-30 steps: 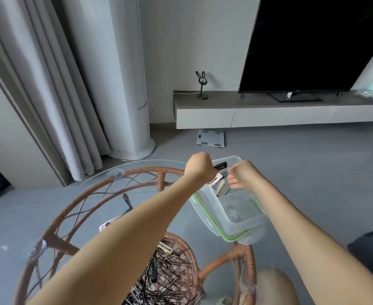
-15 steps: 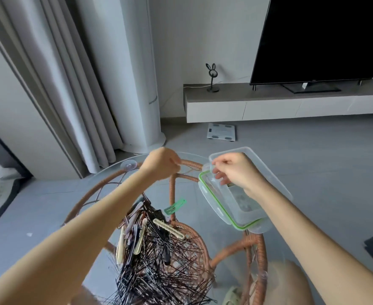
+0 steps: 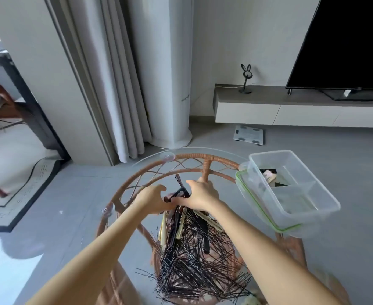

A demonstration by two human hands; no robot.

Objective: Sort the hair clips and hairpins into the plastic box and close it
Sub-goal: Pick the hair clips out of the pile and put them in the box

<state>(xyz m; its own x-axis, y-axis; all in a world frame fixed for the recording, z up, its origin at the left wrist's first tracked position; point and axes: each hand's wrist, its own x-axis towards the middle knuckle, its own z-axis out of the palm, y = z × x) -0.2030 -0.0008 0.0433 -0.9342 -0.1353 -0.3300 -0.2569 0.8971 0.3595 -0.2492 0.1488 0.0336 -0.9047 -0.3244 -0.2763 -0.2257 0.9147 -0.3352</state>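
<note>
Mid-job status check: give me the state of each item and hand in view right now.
plastic box: open, tilted on its lid, a few clips in the far compartment, near one looks empty
lid: off, lying under the box
hairpins: unsorted, heaped on the glass table
left hand: closed on dark clips at the pile's far end
right hand: gripping the same clips
TV: off

Hairpins (image 3: pixel 194 267) black, w/ cream & black hair clips (image 3: pixel 176 225); plastic box (image 3: pixel 291 190) clear, lid (image 3: pixel 258 208) green-edged; desk (image 3: pixel 194 159) frame orange-brown rattan; floor (image 3: pixel 71 194) grey.
</note>
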